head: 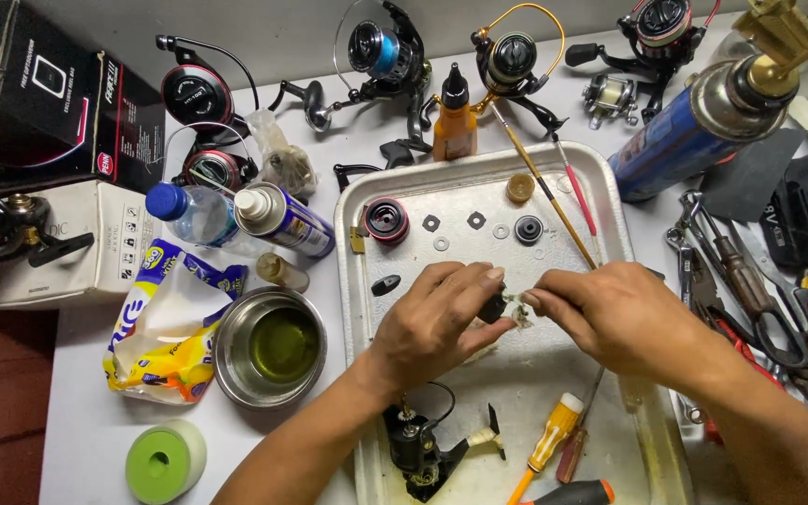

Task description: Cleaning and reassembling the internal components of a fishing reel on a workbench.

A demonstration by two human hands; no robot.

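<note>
Aluminium tray (610, 201): small dark part (493, 307) pinched between left hand (437, 323) and right hand (610, 318); washers (465, 224) already removed, reel body (418, 449) awaiting work.

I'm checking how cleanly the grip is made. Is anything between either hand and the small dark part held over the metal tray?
Nothing visible. The left hand pinches the small dark part directly in its fingertips, and the right hand touches pale fibrous bits at its side. Both hover above a bare stretch of the metal tray.
</note>
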